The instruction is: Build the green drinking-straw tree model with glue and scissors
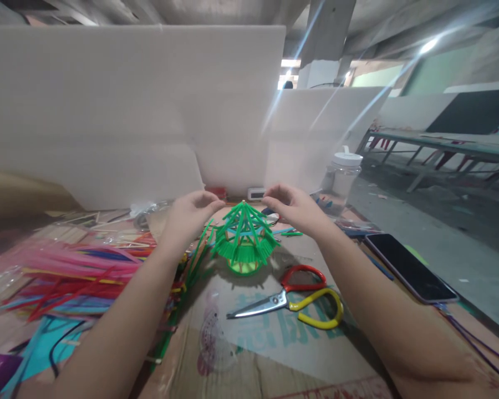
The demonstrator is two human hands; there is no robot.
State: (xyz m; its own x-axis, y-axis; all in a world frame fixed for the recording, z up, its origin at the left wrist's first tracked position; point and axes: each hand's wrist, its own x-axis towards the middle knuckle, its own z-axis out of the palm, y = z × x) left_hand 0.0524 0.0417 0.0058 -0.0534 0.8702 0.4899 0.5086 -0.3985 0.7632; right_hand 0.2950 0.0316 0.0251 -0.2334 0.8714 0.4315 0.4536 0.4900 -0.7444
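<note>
A small green pavilion-like model [245,238] with a pointed, slatted roof stands upright on the cardboard mat. My left hand [195,213] hovers just left of the roof, its thumb and fingers brought together; whatever they may hold is too small to name. On the other side, my right hand [289,208] has a similar pinch near the roof's peak, its contents also unclear. Neither hand visibly touches the model. Scissors [278,300] with one red and one yellow handle lie in front of it, blades pointing left.
Colourful pipe-cleaner-like strips [83,266] are heaped at the left. A phone [410,266] with a cable lies at the right edge. Behind my right hand stands a clear jar with a white lid [345,174]. White boards [233,111] rise behind the table.
</note>
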